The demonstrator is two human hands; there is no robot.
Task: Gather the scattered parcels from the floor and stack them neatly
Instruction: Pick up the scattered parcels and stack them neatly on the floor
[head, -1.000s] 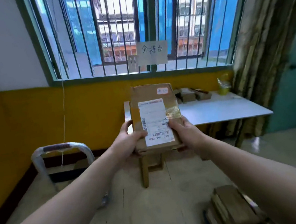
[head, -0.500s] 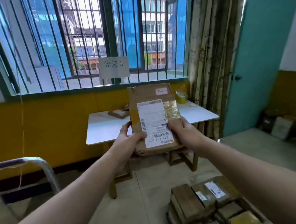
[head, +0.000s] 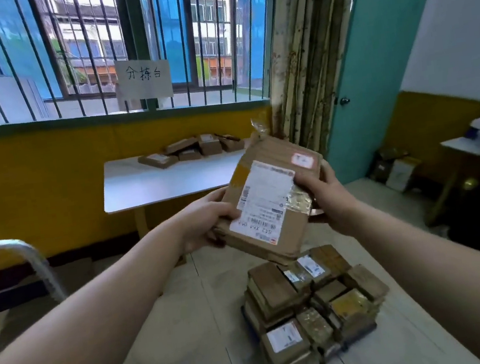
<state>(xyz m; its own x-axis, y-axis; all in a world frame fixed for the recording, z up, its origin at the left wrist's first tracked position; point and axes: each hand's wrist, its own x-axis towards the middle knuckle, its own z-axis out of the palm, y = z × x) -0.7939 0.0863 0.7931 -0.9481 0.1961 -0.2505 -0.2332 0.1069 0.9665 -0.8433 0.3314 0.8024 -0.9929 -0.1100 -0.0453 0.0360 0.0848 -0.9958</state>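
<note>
Flat brown cardboard parcel (head: pixel 272 205) is up in the air, about mid-frame, held over the floor and just above the stack of parcels (head: pixel 309 304). Its big labelled face is turned toward the camera. The long axis runs from low-left to high-right, so the whole thing sits tilted with its top end leaning right. The white shipping label's print reads upside down, and there's crinkly clear tape by its right side.

The stack sits on the pale tiled floor (head: pixel 175 327) at the near right, with several layers of small brown boxes packed tight together. Farther back is a white table (head: pixel 156 183) against the yellow wall (head: pixel 34 184), with a handful of loose parcels (head: pixel 195 149) at its far edge. Above that is a barred window with a paper sign (head: pixel 144 78) taped on it, plus a teal door (head: pixel 369 58) on the right and a metal chair frame (head: pixel 29 258) on the left.

Both forearms reach in from the near corners. The left hand (head: pixel 205 226) grips the parcel's lower left edge, thumb on the front, fingers curled behind. The right hand (head: pixel 326 198) clamps the right edge, thumb by the tape, fingers wrapped around the back.
</note>
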